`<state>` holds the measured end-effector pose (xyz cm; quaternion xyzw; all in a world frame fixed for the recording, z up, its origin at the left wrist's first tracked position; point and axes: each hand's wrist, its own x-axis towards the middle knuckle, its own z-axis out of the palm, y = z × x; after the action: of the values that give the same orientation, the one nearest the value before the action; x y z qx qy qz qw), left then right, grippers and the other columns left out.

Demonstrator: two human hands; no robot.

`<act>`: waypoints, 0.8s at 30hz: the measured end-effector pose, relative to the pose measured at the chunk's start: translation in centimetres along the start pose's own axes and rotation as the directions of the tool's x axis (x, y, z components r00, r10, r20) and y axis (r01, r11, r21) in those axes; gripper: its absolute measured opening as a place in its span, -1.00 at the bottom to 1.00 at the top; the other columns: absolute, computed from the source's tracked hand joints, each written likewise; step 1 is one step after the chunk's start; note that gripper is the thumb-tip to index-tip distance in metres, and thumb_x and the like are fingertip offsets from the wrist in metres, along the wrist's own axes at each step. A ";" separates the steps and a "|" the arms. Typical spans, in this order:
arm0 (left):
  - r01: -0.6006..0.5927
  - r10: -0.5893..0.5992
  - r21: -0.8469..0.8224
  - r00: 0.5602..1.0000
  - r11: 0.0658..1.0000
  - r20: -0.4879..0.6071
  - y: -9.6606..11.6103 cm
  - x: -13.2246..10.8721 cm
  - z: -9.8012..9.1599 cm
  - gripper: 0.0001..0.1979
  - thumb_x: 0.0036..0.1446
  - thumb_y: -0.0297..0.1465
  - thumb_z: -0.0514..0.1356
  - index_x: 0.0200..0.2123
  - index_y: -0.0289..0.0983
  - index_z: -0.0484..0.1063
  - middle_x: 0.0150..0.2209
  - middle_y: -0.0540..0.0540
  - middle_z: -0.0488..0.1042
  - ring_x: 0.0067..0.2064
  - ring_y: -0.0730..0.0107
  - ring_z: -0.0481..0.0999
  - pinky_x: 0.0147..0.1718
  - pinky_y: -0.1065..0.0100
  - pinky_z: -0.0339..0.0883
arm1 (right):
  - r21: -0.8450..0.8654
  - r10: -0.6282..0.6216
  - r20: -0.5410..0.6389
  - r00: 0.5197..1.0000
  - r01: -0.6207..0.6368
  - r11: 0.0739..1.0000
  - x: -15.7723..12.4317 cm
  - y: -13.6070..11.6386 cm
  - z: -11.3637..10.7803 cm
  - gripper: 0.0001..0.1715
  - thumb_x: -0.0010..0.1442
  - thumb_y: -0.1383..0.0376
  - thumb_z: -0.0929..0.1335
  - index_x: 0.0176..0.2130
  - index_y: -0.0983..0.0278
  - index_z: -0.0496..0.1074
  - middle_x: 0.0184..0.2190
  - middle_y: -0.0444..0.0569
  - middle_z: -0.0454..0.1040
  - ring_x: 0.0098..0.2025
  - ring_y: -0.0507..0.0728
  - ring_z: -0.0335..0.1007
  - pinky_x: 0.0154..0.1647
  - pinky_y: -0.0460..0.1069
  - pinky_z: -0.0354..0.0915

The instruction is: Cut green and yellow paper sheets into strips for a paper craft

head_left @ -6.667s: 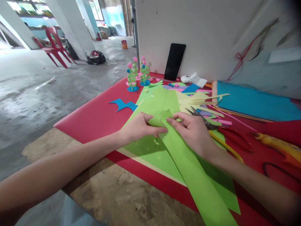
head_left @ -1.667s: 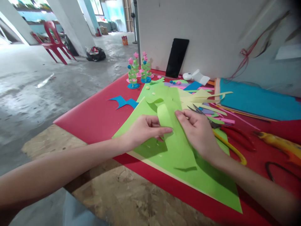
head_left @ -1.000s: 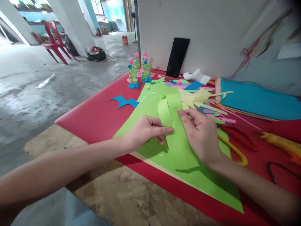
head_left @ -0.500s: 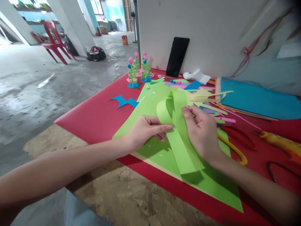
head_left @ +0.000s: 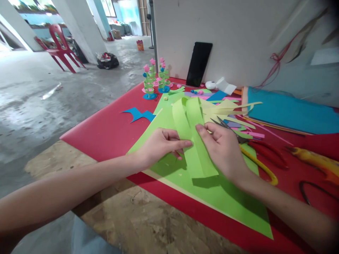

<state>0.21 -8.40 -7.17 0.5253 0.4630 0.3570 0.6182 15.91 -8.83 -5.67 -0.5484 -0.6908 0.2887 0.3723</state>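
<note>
A green paper strip (head_left: 197, 160), curled over at its far end, is held just above a green sheet (head_left: 238, 204) on the desk (head_left: 153, 222). Its left edge is pinched by the left hand (head_left: 165, 144), its right edge by the right hand (head_left: 222, 146). Scissors (head_left: 242, 139) are laid just right of the hands; a smartphone (head_left: 199, 64) is propped against the far wall (head_left: 233, 42).

Forearms (head_left: 79, 183) and fingers (head_left: 182, 144) are bare, the clothing (head_left: 91, 237) pale blue.
</note>
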 end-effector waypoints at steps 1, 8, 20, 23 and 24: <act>-0.001 0.001 -0.006 1.000 1.000 -0.010 0.0 0.0 0.1 -0.77 -0.17 -0.34 0.29 -0.64 -0.36 0.34 -0.70 0.07 0.38 -0.65 0.59 0.40 -0.65 0.59 0.26 | -0.013 -0.012 -0.024 1.000 0.011 1.000 -0.1 0.0 0.1 -0.58 0.14 0.10 0.19 -0.63 0.22 0.03 -0.73 -0.25 -0.09 -0.67 -0.04 -0.16 -0.68 -0.07 -0.14; -0.065 0.064 -0.012 0.996 0.998 -0.061 -0.4 -0.3 0.4 -0.78 -0.19 -0.31 0.30 -0.54 -0.37 0.44 -0.61 0.05 0.39 -0.61 0.54 0.42 -0.59 0.49 0.36 | -0.016 -0.028 -0.090 0.996 0.027 0.999 -0.4 0.1 0.4 -0.61 0.15 0.10 0.18 -0.61 0.21 0.07 -0.76 -0.26 -0.06 -0.69 -0.04 -0.16 -0.69 -0.06 -0.14; 0.058 -0.053 -0.018 0.977 0.998 0.207 0.2 -0.5 0.3 -0.86 -0.17 -0.40 0.29 -0.55 -0.37 0.45 -0.58 -0.01 0.49 -0.59 0.56 0.45 -0.57 0.55 0.37 | 0.006 -0.020 -0.074 0.997 0.021 1.000 0.1 0.3 0.0 -0.64 0.16 0.08 0.16 -0.55 0.22 0.19 -0.71 -0.21 0.08 -0.66 -0.02 -0.01 -0.64 -0.04 -0.08; 0.016 -0.014 -0.030 0.996 0.999 0.086 0.1 -0.3 0.3 -0.82 -0.17 -0.37 0.29 -0.60 -0.38 0.42 -0.62 -0.01 0.48 -0.60 0.56 0.44 -0.60 0.58 0.34 | 0.054 -0.005 -0.015 1.000 0.006 0.999 0.0 0.2 0.0 -0.63 0.17 0.08 0.14 -0.55 0.22 0.18 -0.71 -0.22 0.04 -0.67 -0.03 0.02 -0.65 -0.07 -0.02; 0.003 0.000 -0.048 0.998 0.999 0.062 0.0 -0.3 0.2 -0.82 -0.17 -0.37 0.29 -0.60 -0.38 0.41 -0.62 0.00 0.47 -0.58 0.55 0.46 -0.60 0.58 0.34 | 0.056 0.010 0.005 1.000 -0.010 0.998 -0.1 0.1 0.0 -0.63 0.17 0.08 0.14 -0.55 0.22 0.17 -0.73 -0.23 0.02 -0.69 -0.03 0.02 -0.66 -0.08 -0.02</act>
<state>0.33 -8.72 -7.09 0.5207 0.4353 0.3511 0.6451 15.98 -8.90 -5.78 -0.5405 -0.6806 0.3110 0.3846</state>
